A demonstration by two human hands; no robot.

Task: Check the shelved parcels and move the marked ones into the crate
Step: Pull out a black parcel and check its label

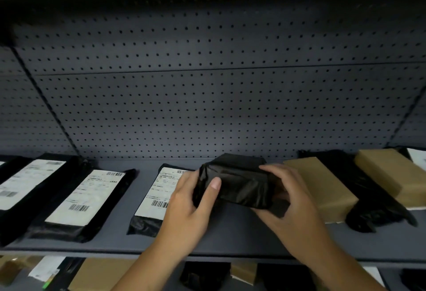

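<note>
A small black parcel wrapped in shiny plastic is held between both hands just above the grey shelf, in front of the pegboard back wall. The left hand is reached in from below with the forearm angled up to the right; its thumb is laid across the parcel's near face and its fingers are curled round the left end. The right hand is brought in from the lower right, its fingers wrapped over the parcel's right end and its thumb tucked underneath. Each grip is pressed against the parcel, which is pinched between the two.

A flat black bag with a white label lies on the shelf just left of the parcel, partly covered by the left hand. Two more labelled bags lie further left. A brown box lies just to the right, behind the right hand.
</note>
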